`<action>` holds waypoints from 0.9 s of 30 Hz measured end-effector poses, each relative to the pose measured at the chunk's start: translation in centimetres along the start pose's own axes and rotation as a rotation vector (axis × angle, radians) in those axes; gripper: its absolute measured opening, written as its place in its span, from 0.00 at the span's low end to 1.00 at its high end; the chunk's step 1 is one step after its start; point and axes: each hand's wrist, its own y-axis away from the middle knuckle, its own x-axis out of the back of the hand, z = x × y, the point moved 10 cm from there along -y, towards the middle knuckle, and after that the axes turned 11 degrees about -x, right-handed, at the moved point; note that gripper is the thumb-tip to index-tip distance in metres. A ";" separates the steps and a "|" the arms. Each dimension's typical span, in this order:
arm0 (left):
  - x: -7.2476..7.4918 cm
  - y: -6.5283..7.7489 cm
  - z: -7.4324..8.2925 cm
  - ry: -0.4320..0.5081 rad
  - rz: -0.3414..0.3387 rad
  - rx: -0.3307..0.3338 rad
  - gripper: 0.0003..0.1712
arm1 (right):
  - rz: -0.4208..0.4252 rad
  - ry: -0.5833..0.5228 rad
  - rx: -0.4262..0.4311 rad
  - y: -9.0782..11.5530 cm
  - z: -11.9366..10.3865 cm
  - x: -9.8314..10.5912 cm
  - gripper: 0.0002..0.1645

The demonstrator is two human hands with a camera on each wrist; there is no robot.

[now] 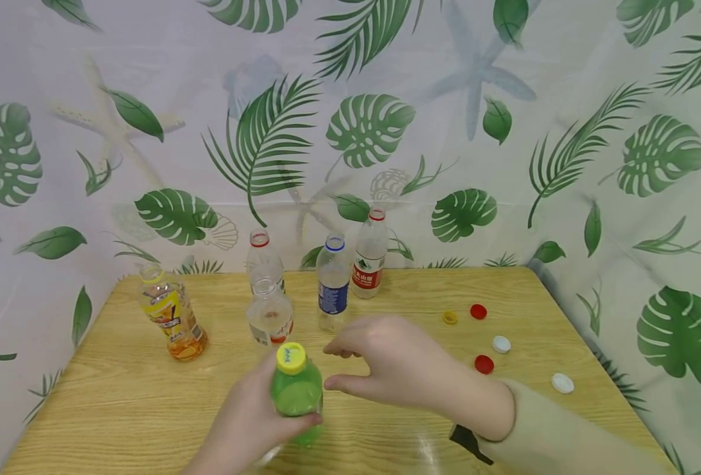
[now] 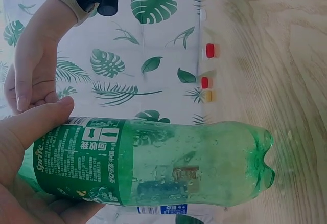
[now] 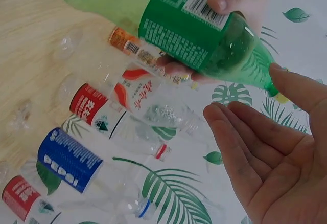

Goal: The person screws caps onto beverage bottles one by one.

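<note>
My left hand (image 1: 246, 412) grips a green Sprite bottle (image 1: 298, 394) round its upper body, with thumb and fingers on opposite sides. A yellow cap (image 1: 291, 358) with a blue mark sits on the bottle's neck. In the left wrist view the green bottle (image 2: 194, 162) shows its label and clear green base. Just right of the cap, my right hand (image 1: 380, 359) hovers with its thumb and fingers spread apart. The right wrist view shows this hand (image 3: 271, 157) with its palm bare and the thumb near the bottle's neck; whether it touches cannot be told.
Uncapped bottles stand behind: an orange-drink bottle (image 1: 172, 316), a clear bottle (image 1: 270, 313), another with a red ring (image 1: 264, 260), a blue-labelled Pepsi bottle (image 1: 333, 293) and a red-labelled one (image 1: 369, 260). Loose caps lie right, including a red cap (image 1: 484, 364) and a white cap (image 1: 562, 383).
</note>
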 end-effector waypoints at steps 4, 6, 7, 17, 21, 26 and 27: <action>0.7 0.3 -0.2 -0.016 0.022 0.023 0.40 | -0.003 -0.037 0.026 -0.4 -0.9 -0.4 0.19; 1.1 0.4 -0.3 -0.024 0.037 0.022 0.40 | -0.005 -0.063 0.031 -0.6 -1.3 -0.6 0.20; 1.3 0.5 -0.4 -0.028 0.044 0.025 0.40 | -0.011 -0.078 0.024 -0.7 -1.5 -0.8 0.20; 2.9 0.8 -0.6 -0.067 0.050 0.038 0.45 | 0.015 -0.110 0.046 -1.7 -3.2 -1.5 0.23; 3.6 1.2 -1.0 -0.109 0.061 0.049 0.44 | 0.057 -0.102 0.065 -2.1 -3.8 -1.6 0.23; 4.3 1.5 -2.0 -0.147 0.064 0.094 0.45 | 0.129 -0.091 0.091 -2.6 -4.6 -1.5 0.23; 4.5 1.6 -2.1 -0.155 0.068 0.096 0.45 | 0.138 -0.093 0.092 -2.7 -4.7 -1.5 0.23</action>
